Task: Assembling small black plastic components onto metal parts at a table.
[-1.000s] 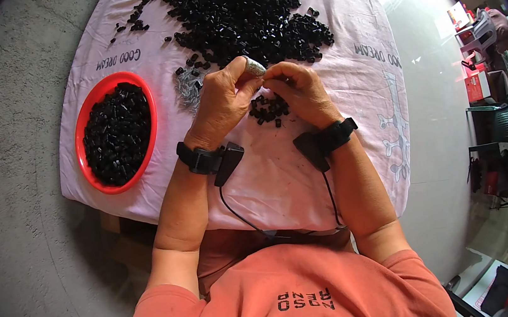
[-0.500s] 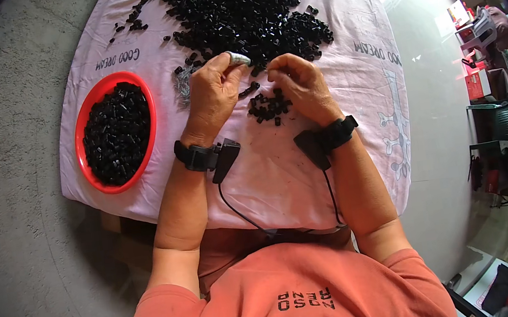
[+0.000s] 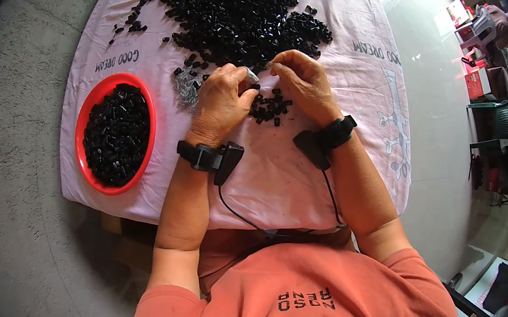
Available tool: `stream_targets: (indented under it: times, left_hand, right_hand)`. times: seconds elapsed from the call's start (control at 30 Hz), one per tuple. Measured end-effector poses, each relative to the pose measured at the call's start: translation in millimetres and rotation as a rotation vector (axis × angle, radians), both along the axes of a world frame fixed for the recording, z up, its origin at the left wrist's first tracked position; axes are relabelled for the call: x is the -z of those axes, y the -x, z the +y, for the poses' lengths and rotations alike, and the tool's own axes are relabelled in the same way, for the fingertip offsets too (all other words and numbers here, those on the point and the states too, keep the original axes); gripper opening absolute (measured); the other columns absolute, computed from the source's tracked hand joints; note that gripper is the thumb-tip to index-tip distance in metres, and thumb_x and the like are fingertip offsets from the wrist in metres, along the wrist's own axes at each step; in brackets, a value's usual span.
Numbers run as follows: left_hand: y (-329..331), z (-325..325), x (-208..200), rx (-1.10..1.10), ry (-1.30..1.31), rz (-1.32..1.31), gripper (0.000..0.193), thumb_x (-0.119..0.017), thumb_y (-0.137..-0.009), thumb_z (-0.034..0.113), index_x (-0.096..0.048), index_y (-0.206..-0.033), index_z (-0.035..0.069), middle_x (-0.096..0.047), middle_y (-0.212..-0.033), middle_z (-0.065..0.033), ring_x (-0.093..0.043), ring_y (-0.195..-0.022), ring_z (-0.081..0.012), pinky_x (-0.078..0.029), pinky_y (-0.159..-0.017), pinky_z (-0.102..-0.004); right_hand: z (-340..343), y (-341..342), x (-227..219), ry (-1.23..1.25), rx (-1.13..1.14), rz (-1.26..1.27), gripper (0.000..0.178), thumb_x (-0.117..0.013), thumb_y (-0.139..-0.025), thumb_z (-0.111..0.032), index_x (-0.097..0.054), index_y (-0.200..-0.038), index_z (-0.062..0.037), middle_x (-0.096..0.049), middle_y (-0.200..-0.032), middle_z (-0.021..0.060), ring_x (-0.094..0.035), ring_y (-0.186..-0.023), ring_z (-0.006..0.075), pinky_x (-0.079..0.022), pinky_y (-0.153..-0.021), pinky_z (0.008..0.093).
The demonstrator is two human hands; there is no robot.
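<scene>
My left hand (image 3: 222,102) is closed, its thumb and index finger pinching a small black plastic piece (image 3: 256,86). A whitish wrap covers the tip of one of its fingers. Facing it, my right hand (image 3: 306,85) has thumb and index finger pressed together; what lies between them is too small to make out. Below and between both hands lies a small group of black pieces (image 3: 270,109). Just beyond the fingertips spreads a large heap of the same black pieces (image 3: 230,15). Beside my left hand is a tangle of thin silvery bits (image 3: 186,89).
A red oval basin (image 3: 152,136) full of black pieces stands at the left on the pale pink cloth (image 3: 257,186). Stray pieces (image 3: 136,26) lie at the far left. Dark cables run from both wrist straps toward me. A green chair (image 3: 506,121) stands off to the right.
My left hand has turned and come slightly down and right, bringing the black piece at its fingertips into view. More of the silvery bits shows. My right hand has barely shifted.
</scene>
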State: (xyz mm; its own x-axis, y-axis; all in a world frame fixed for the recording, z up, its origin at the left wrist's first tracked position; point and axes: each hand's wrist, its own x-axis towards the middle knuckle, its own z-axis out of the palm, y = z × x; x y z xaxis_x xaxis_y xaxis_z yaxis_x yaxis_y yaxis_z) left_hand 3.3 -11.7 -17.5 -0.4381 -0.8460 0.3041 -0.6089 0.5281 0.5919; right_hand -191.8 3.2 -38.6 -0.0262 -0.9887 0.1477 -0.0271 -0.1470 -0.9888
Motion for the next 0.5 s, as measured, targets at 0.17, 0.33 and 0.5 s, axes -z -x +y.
stream_targets:
  times: [0.17, 0.33, 0.5]
  left_hand:
    - [-1, -4, 5, 0.031, 0.061, 0.078, 0.012, -0.07, -0.082, 0.005, -0.066, -0.093, 0.001, -0.064, -0.088, -0.0128, -0.064, -0.085, -0.0312, -0.052, -0.074, -0.0408]
    - [0, -1, -1, -0.005, -0.082, 0.218, 0.011, -0.065, -0.088, 0.0, -0.065, -0.099, 0.0, -0.069, -0.09, -0.0127, -0.069, -0.082, -0.0211, -0.054, -0.071, -0.0322]
    - [3, 2, -5, -0.011, -0.243, 0.394, 0.013, -0.061, -0.096, 0.0, -0.068, -0.107, -0.001, -0.072, -0.092, -0.0073, -0.067, -0.085, -0.0097, -0.054, -0.075, -0.0269]
  right_hand:
    - [1, -1, -1, -0.005, -0.022, -0.009, 0.008, -0.066, -0.097, -0.008, -0.068, -0.1, -0.0009, -0.067, -0.084, -0.0023, -0.058, -0.077, 0.0032, -0.048, -0.066, 0.0205]
    - [2, -2, -1, -0.004, -0.049, 0.026, 0.007, -0.065, -0.097, -0.008, -0.067, -0.1, -0.001, -0.065, -0.083, -0.003, -0.057, -0.074, 0.0032, -0.048, -0.064, 0.021]
    - [0, -3, 6, 0.062, -0.043, 0.105, 0.007, -0.065, -0.096, -0.007, -0.067, -0.099, -0.0011, -0.064, -0.08, -0.0017, -0.057, -0.072, 0.004, -0.047, -0.062, 0.023]
